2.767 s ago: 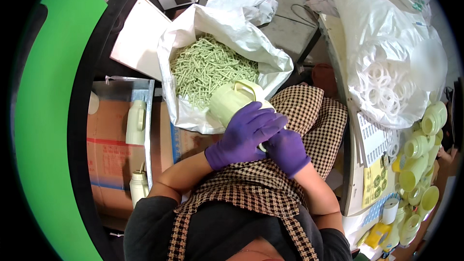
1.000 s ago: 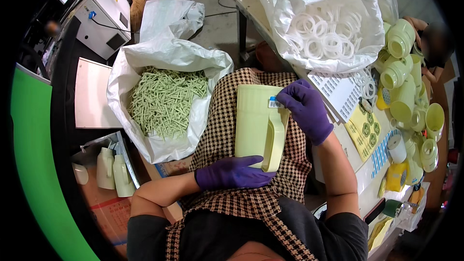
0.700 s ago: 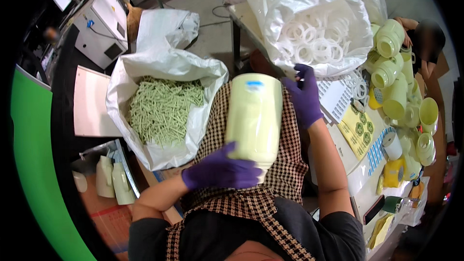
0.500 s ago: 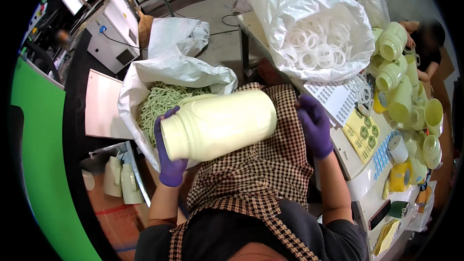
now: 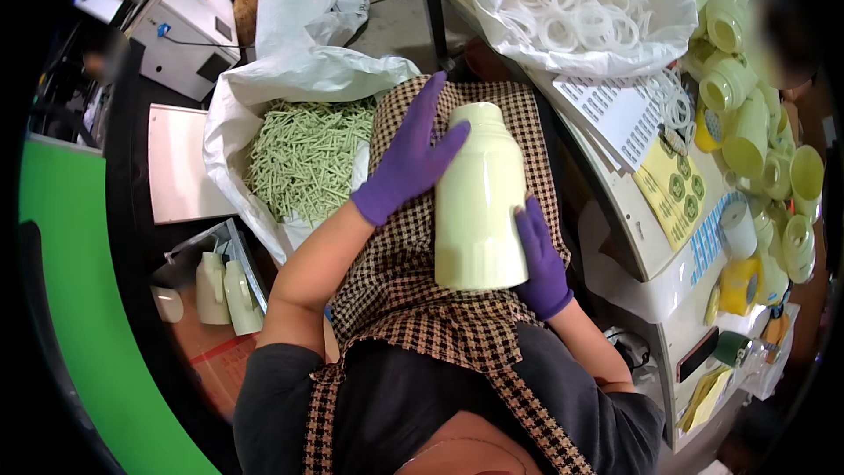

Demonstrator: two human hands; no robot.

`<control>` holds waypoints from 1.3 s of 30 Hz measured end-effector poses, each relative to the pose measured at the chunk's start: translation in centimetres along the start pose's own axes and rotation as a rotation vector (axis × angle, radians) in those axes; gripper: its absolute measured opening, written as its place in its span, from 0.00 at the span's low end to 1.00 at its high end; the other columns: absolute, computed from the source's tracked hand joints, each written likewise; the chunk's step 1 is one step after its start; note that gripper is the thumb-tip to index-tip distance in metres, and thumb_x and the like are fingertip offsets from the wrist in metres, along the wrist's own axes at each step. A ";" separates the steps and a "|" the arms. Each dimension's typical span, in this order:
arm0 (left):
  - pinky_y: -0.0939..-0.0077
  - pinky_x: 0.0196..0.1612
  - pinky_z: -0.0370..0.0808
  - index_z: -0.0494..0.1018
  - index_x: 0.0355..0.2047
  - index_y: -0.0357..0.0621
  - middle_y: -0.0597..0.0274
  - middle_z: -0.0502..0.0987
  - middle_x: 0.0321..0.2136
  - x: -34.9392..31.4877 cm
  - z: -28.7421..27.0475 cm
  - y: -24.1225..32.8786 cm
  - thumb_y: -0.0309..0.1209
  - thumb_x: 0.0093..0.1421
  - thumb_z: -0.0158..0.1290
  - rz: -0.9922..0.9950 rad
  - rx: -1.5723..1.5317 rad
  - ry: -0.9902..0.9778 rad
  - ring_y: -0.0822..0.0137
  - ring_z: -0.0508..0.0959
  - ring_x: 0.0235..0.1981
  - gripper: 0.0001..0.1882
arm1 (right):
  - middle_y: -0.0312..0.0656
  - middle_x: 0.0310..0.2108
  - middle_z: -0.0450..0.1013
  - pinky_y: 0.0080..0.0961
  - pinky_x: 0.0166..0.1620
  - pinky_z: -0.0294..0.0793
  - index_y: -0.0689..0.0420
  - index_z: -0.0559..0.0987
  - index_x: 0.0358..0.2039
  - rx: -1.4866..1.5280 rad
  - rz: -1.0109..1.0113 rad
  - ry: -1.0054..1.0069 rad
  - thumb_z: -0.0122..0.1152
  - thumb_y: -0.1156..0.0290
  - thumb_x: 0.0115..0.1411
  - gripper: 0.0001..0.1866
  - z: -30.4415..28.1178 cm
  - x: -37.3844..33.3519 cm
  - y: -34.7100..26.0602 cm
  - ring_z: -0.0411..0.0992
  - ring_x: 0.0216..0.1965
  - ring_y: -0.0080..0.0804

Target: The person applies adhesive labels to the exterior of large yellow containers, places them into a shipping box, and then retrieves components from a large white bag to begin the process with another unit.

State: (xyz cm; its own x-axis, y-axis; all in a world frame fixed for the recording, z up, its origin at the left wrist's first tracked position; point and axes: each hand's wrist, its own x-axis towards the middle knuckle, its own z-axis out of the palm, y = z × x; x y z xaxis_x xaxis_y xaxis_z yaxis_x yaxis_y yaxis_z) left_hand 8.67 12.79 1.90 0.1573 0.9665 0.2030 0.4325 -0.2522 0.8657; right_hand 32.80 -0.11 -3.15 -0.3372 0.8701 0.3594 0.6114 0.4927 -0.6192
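A pale yellow plastic bottle (image 5: 479, 202) with a stepped neck lies over my lap, its neck end pointing away from me. My right hand (image 5: 542, 259), in a purple glove, grips its lower right side; some of those fingers are hidden behind the bottle. On the other side, my left hand (image 5: 411, 154), gloved in purple too, is open with its fingers stretched out. Its thumb tip reaches to the bottle's shoulder. Under both lies the checked apron (image 5: 396, 268) on my lap.
A white sack (image 5: 303, 79) of short green sticks (image 5: 308, 158) stands at the left. On the right-hand table (image 5: 655, 259) are a sack of clear rings (image 5: 571, 9), printed sheets (image 5: 615, 119), several yellow bottles (image 5: 747, 132) and a phone (image 5: 697, 354). A person (image 5: 791, 35) is at the far right.
The bottle has turned from lying sideways to pointing its neck away from me. My left hand has let go of its neck end; my right hand has come in and taken its side.
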 end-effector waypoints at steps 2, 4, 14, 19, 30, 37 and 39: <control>0.51 0.72 0.53 0.72 0.61 0.46 0.54 0.76 0.56 -1.9 -1.6 2.8 0.47 0.62 0.58 0.476 0.464 -0.003 0.50 0.77 0.55 0.31 | 0.60 0.67 0.62 0.39 0.54 0.80 0.54 0.68 0.67 -0.008 0.044 0.006 0.62 0.77 0.60 0.34 -0.2 0.3 -0.3 0.69 0.63 0.58; 0.51 0.73 0.49 0.79 0.55 0.49 0.58 0.73 0.60 -5.4 -1.7 3.3 0.49 0.60 0.59 0.784 0.401 -0.280 0.52 0.65 0.65 0.27 | 0.57 0.68 0.61 0.37 0.51 0.81 0.50 0.68 0.68 -0.010 0.107 -0.038 0.61 0.80 0.59 0.35 -0.2 0.6 -1.5 0.68 0.64 0.56; 0.58 0.74 0.53 0.82 0.48 0.59 0.71 0.74 0.59 -10.9 -0.7 3.2 0.40 0.60 0.58 0.897 0.493 -0.554 0.59 0.56 0.72 0.15 | 0.48 0.70 0.59 0.31 0.42 0.84 0.41 0.63 0.71 -0.116 0.081 -0.061 0.57 0.82 0.58 0.41 0.2 0.4 -1.7 0.66 0.65 0.55; 0.60 0.73 0.54 0.78 0.30 0.66 0.76 0.78 0.54 -9.2 2.8 5.6 0.42 0.61 0.56 1.014 0.638 -0.636 0.74 0.73 0.60 0.03 | 0.50 0.70 0.58 0.34 0.46 0.83 0.42 0.63 0.71 -0.089 0.085 -0.044 0.61 0.72 0.59 0.39 0.7 0.1 -1.2 0.65 0.66 0.55; 0.54 0.76 0.39 0.78 0.58 0.58 0.78 0.76 0.60 -12.2 -1.9 3.4 0.43 0.64 0.54 0.981 0.767 -0.597 0.74 0.65 0.67 0.22 | 0.51 0.71 0.57 0.40 0.59 0.77 0.42 0.63 0.71 -0.026 0.079 -0.085 0.62 0.85 0.50 0.47 0.0 -0.4 -1.3 0.64 0.67 0.58; 0.59 0.76 0.39 0.80 0.56 0.56 0.73 0.77 0.57 -11.0 -0.7 4.0 0.45 0.65 0.55 0.991 0.708 -0.504 0.76 0.59 0.70 0.21 | 0.53 0.70 0.57 0.42 0.60 0.76 0.43 0.63 0.71 0.020 0.063 -0.067 0.62 0.83 0.52 0.45 -0.7 0.6 -1.6 0.63 0.67 0.58; 0.56 0.76 0.43 0.81 0.46 0.55 0.79 0.79 0.53 -10.6 2.0 4.4 0.43 0.63 0.58 0.901 0.641 -0.511 0.76 0.66 0.66 0.14 | 0.53 0.70 0.57 0.42 0.60 0.76 0.43 0.63 0.72 0.008 0.062 -0.042 0.64 0.78 0.54 0.44 0.0 0.3 -1.3 0.63 0.67 0.59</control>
State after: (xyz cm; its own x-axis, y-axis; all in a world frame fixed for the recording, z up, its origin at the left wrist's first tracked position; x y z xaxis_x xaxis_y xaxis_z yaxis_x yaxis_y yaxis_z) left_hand 10.72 1.30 2.62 0.8962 0.3389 0.2862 0.3254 -0.9408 0.0952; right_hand 31.91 -0.49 -2.17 -0.3289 0.8985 0.2907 0.6260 0.4379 -0.6453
